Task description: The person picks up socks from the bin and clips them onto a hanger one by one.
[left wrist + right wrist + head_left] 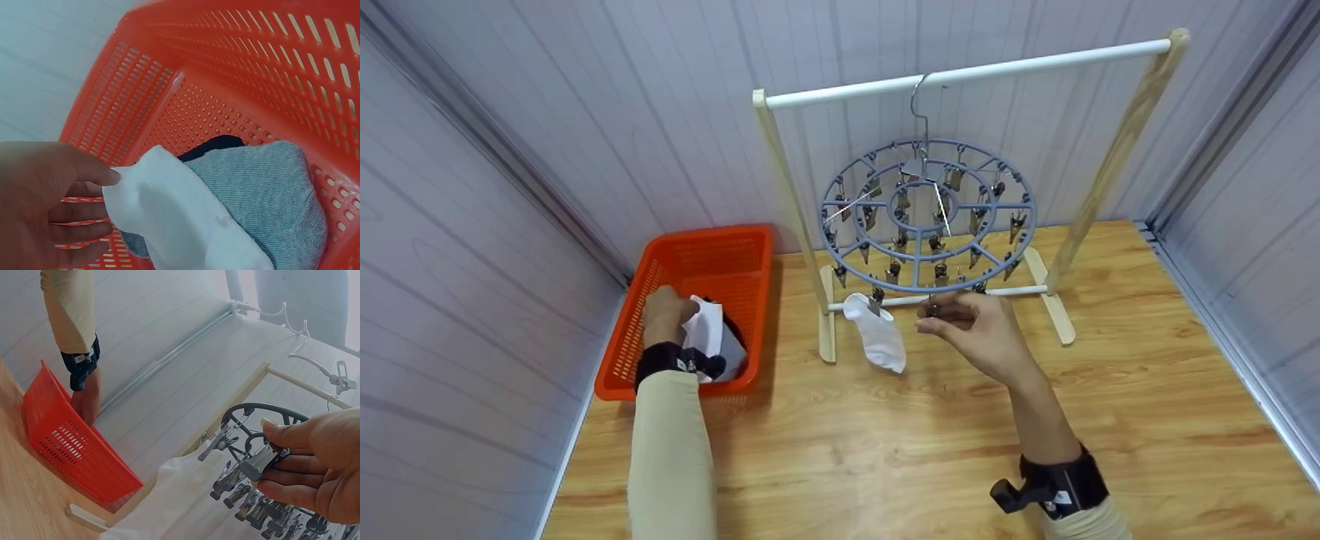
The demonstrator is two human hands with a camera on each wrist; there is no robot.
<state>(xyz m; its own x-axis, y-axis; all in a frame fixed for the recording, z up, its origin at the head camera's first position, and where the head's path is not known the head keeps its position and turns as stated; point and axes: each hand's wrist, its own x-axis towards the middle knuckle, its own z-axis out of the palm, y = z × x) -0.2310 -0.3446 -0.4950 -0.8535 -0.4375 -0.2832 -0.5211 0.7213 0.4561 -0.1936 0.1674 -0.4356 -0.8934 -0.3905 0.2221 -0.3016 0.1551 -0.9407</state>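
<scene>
Our left hand [664, 311] is inside the orange basket [724, 262], which stands to the left of the rack [1035, 66]. Its thumb touches the edge of the loose sock [706, 330], a white one, and its other fingers are slightly bent; if they pinch the cloth firmly, we cannot tell. Under this sock we see a grey sock [253, 185] and a black cloth [211, 147], partly covered.

Our right hand [986, 334], at the front side of the rack, is nearly closed: thumb and fingers pinch a metal clip [259, 462] of the round hanger [916, 259], which hangs from the rack's top bar. In another clip, near the rack's left leg, hangs the clipped sock [877, 341], also white.
</scene>
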